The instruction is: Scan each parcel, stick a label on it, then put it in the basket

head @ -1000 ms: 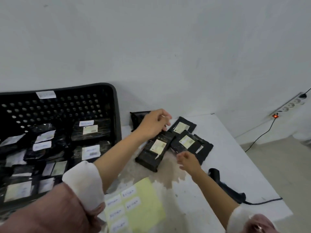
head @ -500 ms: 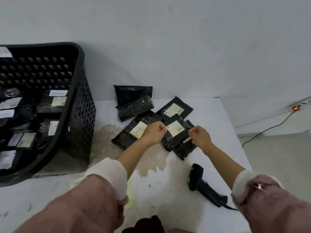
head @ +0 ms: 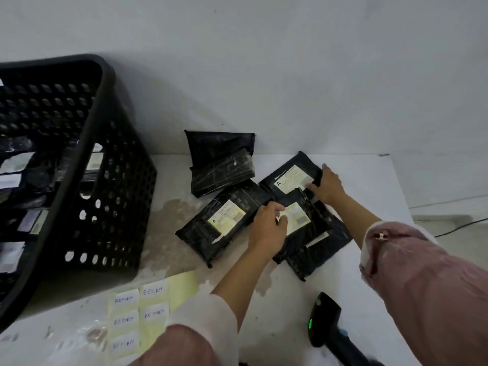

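Note:
Several black parcels lie in a loose heap on the white table (head: 369, 180). My left hand (head: 266, 228) grips the left edge of the middle parcel (head: 309, 233), fingers curled beside its pale label. My right hand (head: 328, 187) lies over that parcel's far end with straight fingers, which also touch the parcel behind (head: 287, 178). Another labelled parcel (head: 224, 225) sits just left of my left hand. The black basket (head: 105, 107) stands at the left with several labelled parcels inside. A black scanner (head: 323, 320) with a green light lies near the front edge.
A yellow sheet of white "RETURN" stickers (head: 148, 310) lies in front of the basket. Two unlabelled-side parcels (head: 221, 165) lean against the back wall. A further parcel (head: 324, 252) lies under the middle one. A cable (head: 462, 225) runs off past the table's right edge.
The view has tilted down and closer. My left hand stayed at the middle parcel's left edge, while my right hand moved from its right edge to its far end.

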